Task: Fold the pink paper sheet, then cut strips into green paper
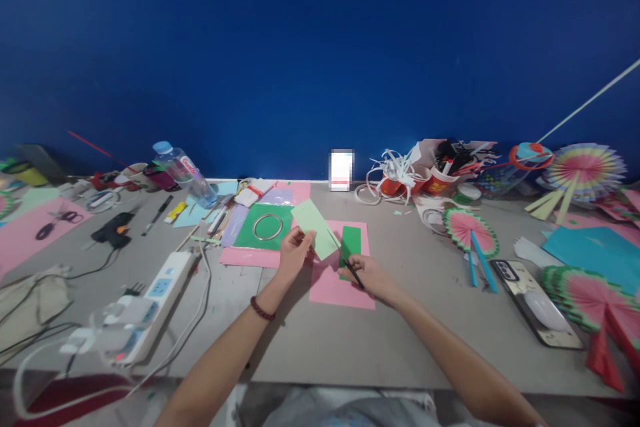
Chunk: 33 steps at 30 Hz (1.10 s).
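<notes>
Table: a grey work table (400,340) carries craft litter from edge to edge, with a power strip (160,290) at the left and a phone (535,303) at the right.
Finished pieces: pleated pink-and-green paper fans (470,230) lie to the right, well apart from both hands; these look done.
Pink sheet: the pink sheet (340,290) lies flat in the middle, under the work in hand.
Green sheet: a darker green sheet (245,230) lies just left of it with a metal ring (253,227) resting on top.
Light green paper: the light green paper (317,227) is lifted at a tilt over the pink sheet; its face looks plain, with no fold, cut or line that I can make out.
Green strip: a small dark green strip (351,240) lies on the pink sheet, partly behind the lifted paper.
Left hand: the left hand (294,250) pinches the light green paper at its lower left edge, thumb and fingers closed on it.
Right hand: the right hand (373,277) is closed around a black pen (353,272).
Pen to paper: the pen's tip points up-left and sits just beside the paper's lower right corner; whether it touches, I cannot tell.
</notes>
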### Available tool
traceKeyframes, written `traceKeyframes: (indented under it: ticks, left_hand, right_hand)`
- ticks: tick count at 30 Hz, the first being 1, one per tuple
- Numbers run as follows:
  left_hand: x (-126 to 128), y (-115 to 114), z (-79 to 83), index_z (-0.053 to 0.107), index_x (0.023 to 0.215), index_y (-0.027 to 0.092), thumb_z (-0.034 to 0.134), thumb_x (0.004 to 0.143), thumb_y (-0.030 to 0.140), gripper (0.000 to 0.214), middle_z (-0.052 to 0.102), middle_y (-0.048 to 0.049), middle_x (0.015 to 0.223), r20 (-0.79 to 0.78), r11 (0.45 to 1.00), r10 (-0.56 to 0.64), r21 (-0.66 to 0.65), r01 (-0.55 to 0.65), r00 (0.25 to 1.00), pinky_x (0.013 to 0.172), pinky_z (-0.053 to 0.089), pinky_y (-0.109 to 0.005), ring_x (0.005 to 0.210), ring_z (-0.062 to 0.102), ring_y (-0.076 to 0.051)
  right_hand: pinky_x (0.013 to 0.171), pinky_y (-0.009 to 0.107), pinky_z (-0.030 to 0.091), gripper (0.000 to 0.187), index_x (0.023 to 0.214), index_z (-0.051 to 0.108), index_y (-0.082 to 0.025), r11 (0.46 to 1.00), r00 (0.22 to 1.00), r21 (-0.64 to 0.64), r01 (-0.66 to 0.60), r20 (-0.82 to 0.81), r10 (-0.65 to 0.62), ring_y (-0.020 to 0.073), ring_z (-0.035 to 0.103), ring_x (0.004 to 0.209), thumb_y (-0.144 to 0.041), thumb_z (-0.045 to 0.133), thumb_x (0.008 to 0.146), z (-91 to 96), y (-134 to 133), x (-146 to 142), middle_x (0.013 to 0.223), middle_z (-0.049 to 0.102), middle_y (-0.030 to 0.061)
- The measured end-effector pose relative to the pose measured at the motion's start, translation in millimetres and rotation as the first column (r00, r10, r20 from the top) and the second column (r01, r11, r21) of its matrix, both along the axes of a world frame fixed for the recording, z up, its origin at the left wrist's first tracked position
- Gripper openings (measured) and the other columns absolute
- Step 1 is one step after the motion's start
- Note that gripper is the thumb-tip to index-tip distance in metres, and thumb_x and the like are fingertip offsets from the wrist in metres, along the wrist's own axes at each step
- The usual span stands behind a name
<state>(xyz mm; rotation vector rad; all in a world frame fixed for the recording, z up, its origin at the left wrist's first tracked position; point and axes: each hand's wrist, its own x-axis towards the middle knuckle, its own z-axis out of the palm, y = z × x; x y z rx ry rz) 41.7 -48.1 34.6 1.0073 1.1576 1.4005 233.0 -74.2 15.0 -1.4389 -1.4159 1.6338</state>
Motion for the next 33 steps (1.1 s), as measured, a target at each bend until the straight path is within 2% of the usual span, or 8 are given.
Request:
traceKeyframes:
  ticks: [12, 18, 23, 33]
  left_hand:
    - [0, 0, -3.1, 0.058, 0.071, 0.016, 0.071, 0.072, 0.046, 0.033, 0.054, 0.0048, 0.054, 0.008, 1.000, 0.002, 0.005, -0.002, 1.000, 0.039, 0.042, -0.018, 0.042, 0.048, -0.007]
    - [0, 1, -4.4, 0.058, 0.073, 0.016, 0.071, 0.073, 0.046, 0.032, 0.053, 0.0050, 0.054, 0.010, 1.000, -0.004, 0.012, 0.003, 1.000, 0.038, 0.043, -0.018, 0.040, 0.048, -0.007]
    - [0, 1, -2.9, 0.058, 0.071, 0.016, 0.072, 0.071, 0.045, 0.032, 0.053, 0.0047, 0.054, 0.022, 1.000, 0.014, 0.004, -0.014, 1.000, 0.038, 0.042, -0.018, 0.041, 0.048, -0.007]
    - [1, 0, 0.2, 0.059, 0.069, 0.017, 0.073, 0.069, 0.046, 0.033, 0.054, 0.0045, 0.053, 0.019, 1.000, 0.025, -0.016, -0.025, 1.000, 0.039, 0.042, -0.018, 0.041, 0.048, -0.007]
  right_hand:
    - [0.042, 0.019, 0.025, 0.045, 0.062, 0.039, -0.021, 1.000, 1.000, 0.006, 0.004, -0.009, -0.004, 0.0061, 0.034, 0.044, -0.045, 0.077, 0.061, -2.5, 0, 0, 0.049, 0.038, -0.0096]
    - [0.042, 0.020, 0.027, 0.045, 0.062, 0.039, -0.021, 1.000, 1.000, 0.000, 0.011, 0.007, -0.011, 0.0061, 0.036, 0.043, -0.046, 0.076, 0.062, 5.1, -2, 0, 0.049, 0.039, -0.0095]
    - [0.040, 0.020, 0.023, 0.044, 0.062, 0.039, -0.022, 1.000, 0.999, 0.014, 0.006, 0.047, -0.006, 0.0071, 0.038, 0.041, -0.048, 0.074, 0.063, 9.5, -3, -1, 0.047, 0.040, -0.0089]
    - [0.039, 0.019, 0.025, 0.043, 0.062, 0.039, -0.022, 0.999, 0.999, 0.047, -0.005, 0.048, 0.003, 0.0063, 0.037, 0.041, -0.048, 0.073, 0.065, -3.5, 0, 1, 0.047, 0.040, -0.0092]
